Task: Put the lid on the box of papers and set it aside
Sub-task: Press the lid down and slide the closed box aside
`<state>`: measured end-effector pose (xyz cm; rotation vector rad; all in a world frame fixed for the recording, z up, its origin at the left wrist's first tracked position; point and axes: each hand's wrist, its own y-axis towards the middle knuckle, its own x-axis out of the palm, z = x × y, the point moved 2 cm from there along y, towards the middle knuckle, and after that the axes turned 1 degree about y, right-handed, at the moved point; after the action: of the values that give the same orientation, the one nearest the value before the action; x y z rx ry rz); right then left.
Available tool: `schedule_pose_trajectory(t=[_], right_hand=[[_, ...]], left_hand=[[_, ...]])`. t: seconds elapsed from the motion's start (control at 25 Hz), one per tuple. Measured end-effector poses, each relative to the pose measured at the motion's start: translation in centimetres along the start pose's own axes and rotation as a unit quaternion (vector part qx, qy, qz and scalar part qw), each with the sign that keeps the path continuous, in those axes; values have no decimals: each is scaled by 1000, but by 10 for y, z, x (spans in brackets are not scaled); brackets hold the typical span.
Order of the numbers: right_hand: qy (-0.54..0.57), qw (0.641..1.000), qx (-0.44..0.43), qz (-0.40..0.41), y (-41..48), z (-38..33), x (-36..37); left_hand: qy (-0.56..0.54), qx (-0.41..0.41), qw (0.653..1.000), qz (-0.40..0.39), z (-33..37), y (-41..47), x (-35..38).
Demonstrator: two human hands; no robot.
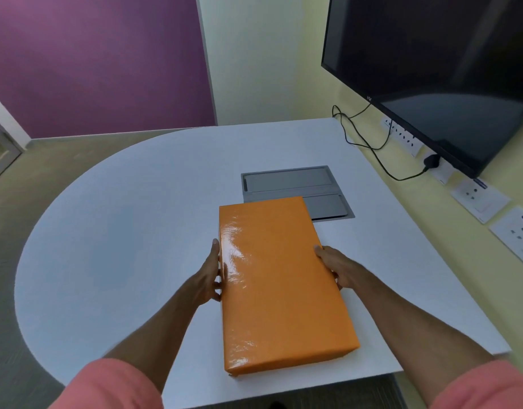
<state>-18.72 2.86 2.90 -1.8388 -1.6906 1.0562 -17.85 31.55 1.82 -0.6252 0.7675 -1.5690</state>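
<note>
A glossy orange box with its lid on lies lengthwise on the white table, near the front edge. The lid covers the whole top, so no papers show. My left hand presses against the box's left long side, thumb along the top edge. Gripping the right long side is my right hand, with its fingers wrapped under the edge. Both hands hold the box at about its middle.
A grey recessed cable hatch sits in the table just behind the box. A large dark monitor hangs on the right wall, with a black cable and wall sockets below it. The table's left edge is rounded.
</note>
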Motion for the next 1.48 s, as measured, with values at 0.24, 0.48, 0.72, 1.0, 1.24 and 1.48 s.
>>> schedule_pose_trajectory(t=[0.24,0.48,0.72,1.0,1.24,1.48], right_hand=[[47,998,30,5,-5,6,-24],[16,999,-24,30,-19,10,-83],[24,998,-34,53,-18,22,-175],[35,998,-16,51,-3,52,-273],[87,995,-27,39,11,81,-332],[92,994,-38,43,24,91,-364]], left_hand=[[22,2,1000,11,4,0,18],[86,65,994,5,32,3,72],[95,83,992,-11,52,2,163],[81,69,994,-19,48,5,273],[78,62,995,-22,38,5,342],[82,60,995,-15,37,10,379]])
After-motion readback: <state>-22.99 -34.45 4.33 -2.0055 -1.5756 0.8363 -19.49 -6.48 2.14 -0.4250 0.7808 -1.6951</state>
